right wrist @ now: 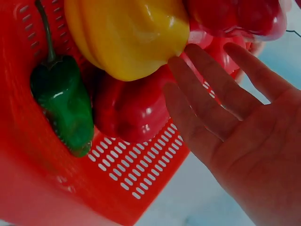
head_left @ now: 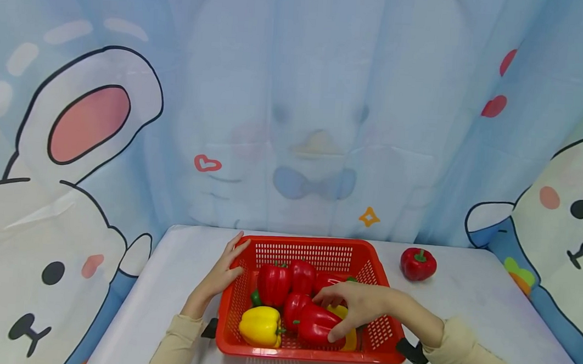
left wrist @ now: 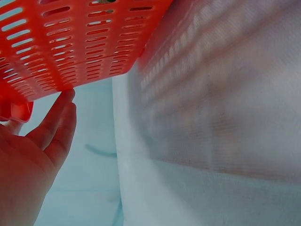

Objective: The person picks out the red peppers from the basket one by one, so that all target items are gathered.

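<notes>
A red plastic basket (head_left: pixel 312 354) holds several red bell peppers and a yellow bell pepper (head_left: pixel 259 326) at its front left. My left hand (head_left: pixel 221 274) rests at the basket's left rim, its straight fingers (left wrist: pixel 61 125) against the wall in the left wrist view. Over the basket's right half is my right hand (head_left: pixel 361 304), fingers spread apart above a glossy red bell pepper (head_left: pixel 314 323), with the thumb near its right end. Another yellow bell pepper (right wrist: pixel 127 37) lies partly under that hand. In the right wrist view a green pepper (right wrist: pixel 63 103) sits beside the basket wall.
A single red bell pepper (head_left: pixel 418 264) stands on the white table (head_left: pixel 462 317), outside the basket to the right. Behind the table hangs a blue cartoon-print curtain (head_left: pixel 321 95).
</notes>
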`<state>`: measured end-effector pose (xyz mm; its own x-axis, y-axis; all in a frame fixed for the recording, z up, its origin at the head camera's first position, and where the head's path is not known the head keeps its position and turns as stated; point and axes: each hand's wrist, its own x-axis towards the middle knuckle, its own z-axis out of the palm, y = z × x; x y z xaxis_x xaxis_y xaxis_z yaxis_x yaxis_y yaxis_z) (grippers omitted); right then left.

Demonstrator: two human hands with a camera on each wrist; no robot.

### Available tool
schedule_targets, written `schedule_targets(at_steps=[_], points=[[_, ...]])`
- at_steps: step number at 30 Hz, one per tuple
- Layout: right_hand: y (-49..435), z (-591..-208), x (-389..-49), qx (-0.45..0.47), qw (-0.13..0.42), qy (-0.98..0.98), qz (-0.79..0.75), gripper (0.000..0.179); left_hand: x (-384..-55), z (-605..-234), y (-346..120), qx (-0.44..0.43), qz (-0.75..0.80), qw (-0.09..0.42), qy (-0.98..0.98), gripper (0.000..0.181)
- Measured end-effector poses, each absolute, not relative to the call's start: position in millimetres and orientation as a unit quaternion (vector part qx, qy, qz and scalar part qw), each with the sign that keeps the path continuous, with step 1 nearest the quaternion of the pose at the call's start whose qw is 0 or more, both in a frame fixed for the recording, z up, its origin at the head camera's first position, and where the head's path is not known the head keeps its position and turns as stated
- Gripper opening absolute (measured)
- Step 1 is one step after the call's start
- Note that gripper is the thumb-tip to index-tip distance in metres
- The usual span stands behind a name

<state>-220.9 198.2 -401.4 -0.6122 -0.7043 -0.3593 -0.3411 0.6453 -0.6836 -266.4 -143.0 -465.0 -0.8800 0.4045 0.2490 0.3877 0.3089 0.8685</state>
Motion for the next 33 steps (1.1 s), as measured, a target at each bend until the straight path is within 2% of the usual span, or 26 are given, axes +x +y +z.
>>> schedule_targets(at_steps=[9,16,23,26,33], points=[[192.6,-401.7,-216.8,-0.317,0.311,0.850,-0.282,0.064,-265.6,-465.8,-141.1,0.215,0.565,0.016,0.796,0.063],[185.5,-403.8,-213.2,-0.317,0.299,0.859,-0.269,0.066,-288.5,-499.5,-147.3,0.219,0.560,-0.005,0.799,0.057],[181.5,-407.9,-213.5,-0.317,0.293,0.860,-0.273,0.067,-283.6,-494.0,-145.4,0.231,0.567,-0.029,0.790,0.055],[182.0,-410.4,-214.0,-0.331,0.278,0.855,-0.286,0.068,-275.3,-482.1,-143.9,0.229,0.574,-0.029,0.786,0.055],[187.1,-410.8,-219.3,-0.377,0.204,0.844,-0.323,0.076,-264.6,-464.9,-144.8,0.223,0.571,-0.021,0.790,0.055]])
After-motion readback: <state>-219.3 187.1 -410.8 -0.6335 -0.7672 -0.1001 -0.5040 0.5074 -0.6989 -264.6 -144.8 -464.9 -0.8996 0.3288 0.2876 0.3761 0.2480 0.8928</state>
